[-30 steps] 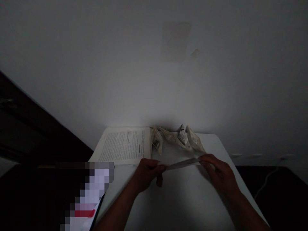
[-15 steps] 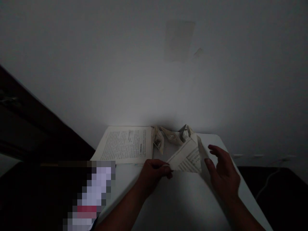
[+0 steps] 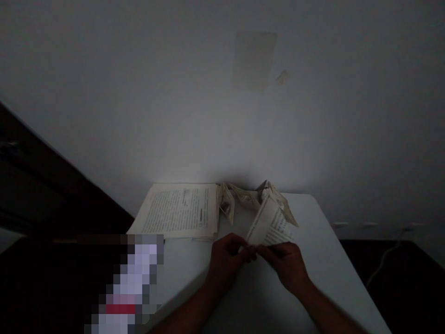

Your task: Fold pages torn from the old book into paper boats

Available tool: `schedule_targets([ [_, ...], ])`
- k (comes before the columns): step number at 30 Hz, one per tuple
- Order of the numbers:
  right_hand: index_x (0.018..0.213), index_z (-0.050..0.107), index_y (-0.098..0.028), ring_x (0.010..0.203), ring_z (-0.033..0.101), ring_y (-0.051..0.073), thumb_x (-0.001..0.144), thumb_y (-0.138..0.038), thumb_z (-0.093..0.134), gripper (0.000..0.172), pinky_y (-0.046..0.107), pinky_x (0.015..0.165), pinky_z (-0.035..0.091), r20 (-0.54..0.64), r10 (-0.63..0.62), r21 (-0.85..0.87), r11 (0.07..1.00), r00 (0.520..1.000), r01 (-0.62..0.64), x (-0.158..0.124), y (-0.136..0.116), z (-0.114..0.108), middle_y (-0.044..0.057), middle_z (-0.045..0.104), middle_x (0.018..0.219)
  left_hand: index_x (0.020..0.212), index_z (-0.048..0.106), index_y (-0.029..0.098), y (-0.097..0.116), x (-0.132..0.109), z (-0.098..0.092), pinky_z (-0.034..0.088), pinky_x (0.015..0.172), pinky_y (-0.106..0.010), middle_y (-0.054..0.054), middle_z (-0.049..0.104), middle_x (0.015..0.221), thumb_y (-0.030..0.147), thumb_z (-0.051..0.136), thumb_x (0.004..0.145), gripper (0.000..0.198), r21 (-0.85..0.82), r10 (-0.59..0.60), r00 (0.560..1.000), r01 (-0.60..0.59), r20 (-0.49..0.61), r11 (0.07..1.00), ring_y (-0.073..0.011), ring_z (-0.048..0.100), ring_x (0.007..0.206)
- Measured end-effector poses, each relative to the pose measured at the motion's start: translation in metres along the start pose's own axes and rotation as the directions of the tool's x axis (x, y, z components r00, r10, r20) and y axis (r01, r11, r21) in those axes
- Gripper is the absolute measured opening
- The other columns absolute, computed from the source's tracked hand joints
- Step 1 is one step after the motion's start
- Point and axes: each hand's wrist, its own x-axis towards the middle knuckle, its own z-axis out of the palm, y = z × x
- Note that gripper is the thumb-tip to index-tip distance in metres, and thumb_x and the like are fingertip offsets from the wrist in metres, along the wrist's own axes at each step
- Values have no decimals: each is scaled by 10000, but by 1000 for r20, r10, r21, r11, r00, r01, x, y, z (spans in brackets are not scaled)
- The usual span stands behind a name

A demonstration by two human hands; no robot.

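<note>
I have the left hand [image 3: 227, 260] and right hand [image 3: 285, 265] both pinching the near edge of a folded printed sheet [image 3: 266, 222] above the white surface [image 3: 321, 236], where it partly hides the rightmost paper boats [image 3: 284, 203] near the wall [image 3: 167, 106], printed pages [image 3: 179, 208] lying to the left.

Scene dimly lit, underexposed; light source cannot be placed. Wall [image 3: 191, 120] lit softest grey at middle, darkened toward corners. Faint shadow cast on wall above folded papers [image 3: 245, 198]. Table [image 3: 328, 232] shaded below left hand [image 3: 227, 260] and right hand [image 3: 285, 264], both rendered dark. Door [image 3: 45, 185] sunk in near-black. Fine print smeared beyond reading. Bright lower-left patch [image 3: 142, 257] masked by coarse pixelation.
</note>
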Motion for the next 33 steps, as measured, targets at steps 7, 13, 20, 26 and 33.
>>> schedule_targets([
  [7, 593, 698, -188, 591, 641, 206, 736, -447, 617, 306, 286, 579, 504, 26, 56, 105, 993, 998, -58, 0, 0, -3, 37, 691, 602, 833, 411, 185, -1, 0, -1, 450, 494, -232, -50, 692, 631, 332, 696, 706, 345, -46, -22, 993, 27, 115, 999, -141, 600, 509],
  [13, 554, 643, -166, 504, 589, 175, 666, -465, 673, 321, 266, 487, 456, -127, 92, 90, 993, 988, -81, 0, 7, -5, 37, 656, 538, 727, 595, 118, -1, -1, -4, 455, 529, -234, -83, 684, 645, 404, 641, 740, 290, 149, -43, 988, 21, 146, 989, -150, 618, 547],
  [20, 532, 606, -165, 457, 538, 146, 665, -466, 674, 337, 254, 454, 421, -159, 108, 51, 994, 981, -101, -1, 8, -6, 20, 615, 491, 693, 680, 137, 6, -5, -8, 459, 554, -227, -58, 670, 600, 383, 608, 762, 265, 379, 15, 981, -89, 196, 921, -156, 618, 557],
  [26, 535, 582, -172, 475, 526, 141, 703, -463, 639, 341, 252, 473, 412, -123, 89, 83, 993, 988, -79, 0, 10, -7, 9, 592, 499, 709, 679, 119, 4, -5, -10, 461, 541, -227, -82, 673, 621, 427, 434, 871, 426, 280, 33, 954, -120, 297, 953, -140, 605, 522],
  [33, 547, 599, -168, 483, 511, 123, 706, -410, 647, 293, 229, 478, 397, -58, 74, 111, 992, 996, -67, -2, 6, -2, -7, 586, 510, 686, 593, 139, 2, -9, -3, 460, 506, -220, -60, 663, 560, 408, 403, 891, 388, 353, 73, 971, -152, 228, 923, -138, 602, 473],
])
